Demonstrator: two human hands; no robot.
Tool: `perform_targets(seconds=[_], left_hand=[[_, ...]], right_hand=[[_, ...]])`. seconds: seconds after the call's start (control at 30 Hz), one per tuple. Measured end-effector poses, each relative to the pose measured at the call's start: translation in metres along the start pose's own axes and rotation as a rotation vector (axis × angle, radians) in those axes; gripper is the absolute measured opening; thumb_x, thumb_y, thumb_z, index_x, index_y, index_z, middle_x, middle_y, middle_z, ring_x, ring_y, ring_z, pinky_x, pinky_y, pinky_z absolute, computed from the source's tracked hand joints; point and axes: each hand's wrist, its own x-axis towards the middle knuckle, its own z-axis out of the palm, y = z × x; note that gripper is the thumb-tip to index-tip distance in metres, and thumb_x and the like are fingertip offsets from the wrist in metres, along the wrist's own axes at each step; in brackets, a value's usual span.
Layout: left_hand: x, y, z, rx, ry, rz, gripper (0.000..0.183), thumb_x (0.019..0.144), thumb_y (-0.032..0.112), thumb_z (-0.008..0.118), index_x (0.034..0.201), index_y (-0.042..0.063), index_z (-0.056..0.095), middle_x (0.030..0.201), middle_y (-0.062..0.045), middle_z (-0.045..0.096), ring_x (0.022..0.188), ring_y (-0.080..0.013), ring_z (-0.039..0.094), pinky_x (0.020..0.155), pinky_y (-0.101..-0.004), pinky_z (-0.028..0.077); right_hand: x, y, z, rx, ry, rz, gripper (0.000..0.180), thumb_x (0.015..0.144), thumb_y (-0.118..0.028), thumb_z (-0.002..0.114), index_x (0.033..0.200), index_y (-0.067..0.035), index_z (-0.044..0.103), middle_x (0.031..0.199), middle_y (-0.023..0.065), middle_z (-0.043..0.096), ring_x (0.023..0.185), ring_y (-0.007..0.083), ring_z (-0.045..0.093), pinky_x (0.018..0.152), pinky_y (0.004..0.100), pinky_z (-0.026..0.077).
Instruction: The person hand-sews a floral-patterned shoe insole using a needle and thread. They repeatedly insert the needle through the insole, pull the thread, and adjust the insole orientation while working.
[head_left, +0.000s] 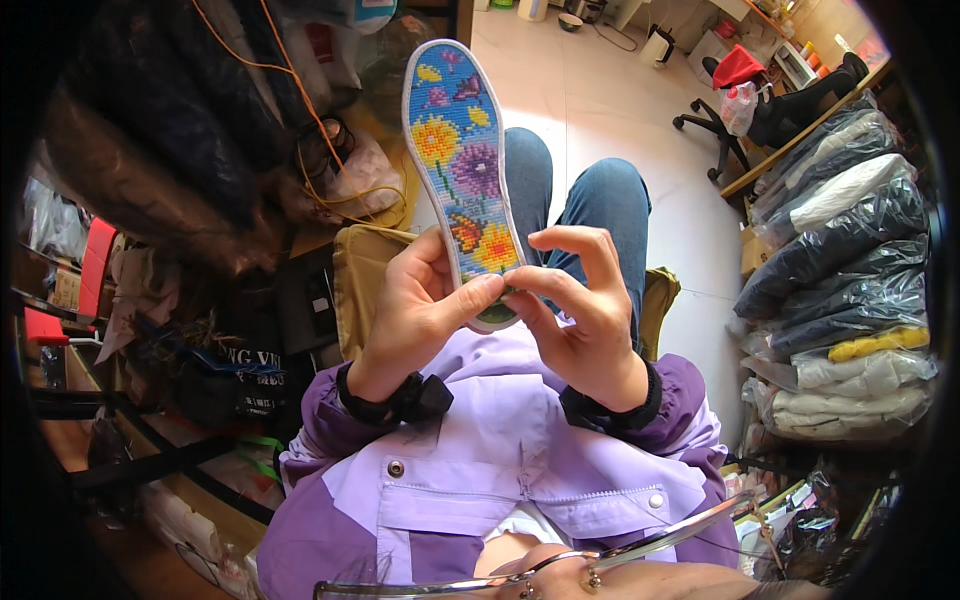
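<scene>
A cross-stitched shoe insole (472, 169) with a white edge points away from me, its heel end close to my body. Flowers, petals and a butterfly in yellow, purple and orange cover its blue ground. My left hand (424, 307) holds the heel part, thumb on top and the other fingers behind it. My right hand (581, 307) meets the heel's right edge, with thumb and forefinger pinched together there. Whether a needle or thread sits in that pinch is too small to tell. The remaining right fingers are curled and raised.
Plastic-wrapped folded garments (840, 270) are stacked at the right. Covered clothes (172, 142) hang at the upper left, beside orange cords (307, 97). An office chair (750, 120) and a kettle (657, 45) stand farther off on the tiled floor (690, 225). My jeans-clad knees (604, 202) lie beyond my hands.
</scene>
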Motion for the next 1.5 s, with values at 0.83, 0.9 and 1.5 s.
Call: perform_targets(seconds=[0.83, 0.9, 1.5], left_hand=[[0.032, -0.030, -0.054, 0.279, 0.438, 0.248, 0.022, 0.082, -0.002, 0.068, 0.102, -0.004, 0.061, 0.095, -0.010, 0.070, 0.079, -0.0127, 0.067, 0.072, -0.0244, 0.054], [0.023, -0.024, -0.034, 0.304, 0.309, 0.191, 0.022, 0.083, -0.003, 0.067, 0.104, -0.004, 0.059, 0.097, -0.011, 0.069, 0.084, -0.0125, 0.067, 0.077, -0.0254, 0.054], [-0.002, -0.012, 0.009, 0.232, 0.142, 0.163, 0.032, 0.081, -0.001, 0.069, 0.112, -0.004, 0.058, 0.102, -0.011, 0.069, 0.091, -0.0145, 0.067, 0.084, -0.0259, 0.052]], right_hand=[[-0.137, 0.068, -0.246, -0.200, 1.123, 0.294, 0.005, 0.098, -0.007, 0.052, 0.101, -0.004, 0.055, 0.079, 0.0031, 0.050, 0.061, 0.0086, 0.035, 0.054, 0.0219, 0.028], [-0.108, 0.062, -0.207, 0.059, 0.874, 0.269, 0.007, 0.098, -0.008, 0.052, 0.104, -0.006, 0.055, 0.084, 0.0023, 0.052, 0.064, 0.0081, 0.038, 0.057, 0.0210, 0.030], [-0.020, 0.007, -0.005, 0.096, 0.041, 0.042, 0.023, 0.072, 0.011, 0.070, 0.091, -0.001, 0.068, 0.071, 0.0074, 0.055, 0.053, 0.0154, 0.058, 0.043, 0.0252, 0.047]])
